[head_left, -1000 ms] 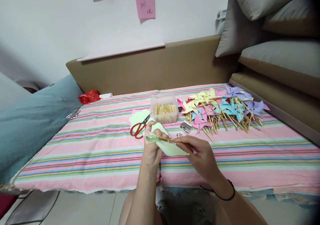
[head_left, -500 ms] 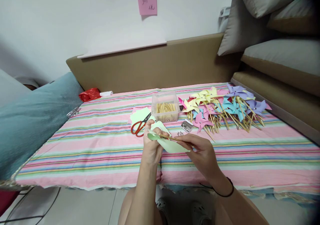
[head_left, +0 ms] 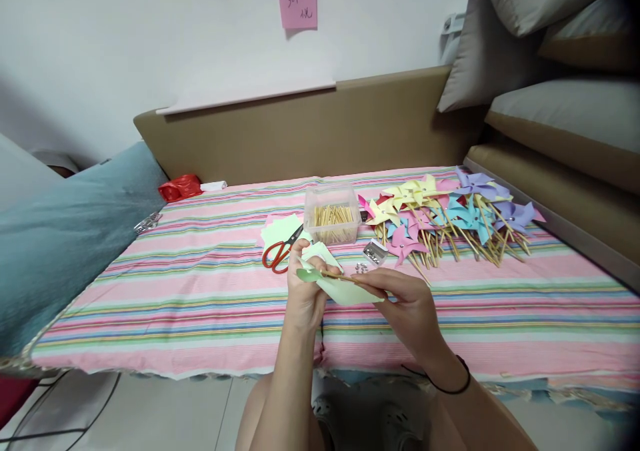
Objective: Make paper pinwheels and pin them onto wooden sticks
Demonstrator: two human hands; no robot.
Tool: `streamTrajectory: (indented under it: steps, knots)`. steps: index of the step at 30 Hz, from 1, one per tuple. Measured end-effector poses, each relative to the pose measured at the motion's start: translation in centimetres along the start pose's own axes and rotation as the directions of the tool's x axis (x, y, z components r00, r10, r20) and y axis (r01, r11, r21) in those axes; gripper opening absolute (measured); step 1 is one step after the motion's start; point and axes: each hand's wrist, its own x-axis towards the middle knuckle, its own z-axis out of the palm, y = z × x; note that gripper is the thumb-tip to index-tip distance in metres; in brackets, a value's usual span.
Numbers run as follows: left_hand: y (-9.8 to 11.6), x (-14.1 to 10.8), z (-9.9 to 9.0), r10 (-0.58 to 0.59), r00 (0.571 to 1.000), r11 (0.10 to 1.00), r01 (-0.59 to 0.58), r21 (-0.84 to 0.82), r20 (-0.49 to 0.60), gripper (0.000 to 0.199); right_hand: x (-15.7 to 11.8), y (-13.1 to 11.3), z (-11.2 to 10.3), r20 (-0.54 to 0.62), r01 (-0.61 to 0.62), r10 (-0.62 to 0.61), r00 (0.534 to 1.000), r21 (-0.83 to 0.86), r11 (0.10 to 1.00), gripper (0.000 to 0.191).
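Pale green paper of a pinwheel (head_left: 350, 293) is pinched in my left hand (head_left: 306, 291), its near edge curled over. My right hand (head_left: 407, 304) closes on a thin wooden stick (head_left: 345, 277), whose far end meets the paper at my left fingers. Exactly how stick and paper join is hidden by the fingers. Just beyond my hands are small metal pins (head_left: 361, 268) and an open little box (head_left: 375, 252) with more of them. Red-handled scissors (head_left: 276, 256) lie left of my left hand, partly on light green paper sheets (head_left: 283, 227).
A clear plastic tub (head_left: 332, 232) of sticks stands behind my hands. Finished pinwheels (head_left: 440, 214) in several colours are piled at the right. A red plastic bag (head_left: 181, 188) sits far left on the striped cloth (head_left: 175, 291). Grey cushions (head_left: 565, 117) stack at the right.
The view has shifted very slightly. Both hands keep their hold on the pinwheel paper and stick, with the paper tilted a little differently.
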Motion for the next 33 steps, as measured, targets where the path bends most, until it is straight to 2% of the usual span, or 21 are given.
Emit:
streamTrajectory:
  steps: [9,18,20,23,28,33]
  knots:
    - [-0.1,0.1,0.1,0.004,1.0,1.0,-0.005,0.013,0.029,0.058,-0.3,0.6,0.0,0.036,0.054,-0.052,0.998,-0.036,0.998,0.017]
    - [0.1,0.1,0.6,0.032,0.999,0.999,-0.033,0.029,0.03,0.062,-0.1,0.3,0.0,0.038,0.043,-0.043,0.998,-0.016,0.999,0.015]
    - [0.1,0.0,0.6,0.051,0.998,0.998,-0.053,0.039,0.036,0.062,-0.1,0.3,0.1,0.039,0.006,-0.005,0.999,-0.02,1.0,0.014]
    - [0.0,0.0,0.6,0.082,0.996,0.996,-0.084,0.044,0.043,0.062,-0.1,0.6,0.2,0.077,-0.118,0.118,0.99,-0.01,0.993,0.011]
    - [-0.3,0.4,0.4,0.095,0.995,0.991,-0.093,0.091,-0.01,0.061,-0.3,1.2,0.8,0.181,-0.341,0.311,0.933,0.17,0.925,0.015]
    - [-0.6,0.7,0.1,0.061,0.998,0.974,-0.055,0.221,-0.019,0.058,-0.3,2.1,1.1,0.217,-0.471,0.423,0.88,0.27,0.84,0.019]
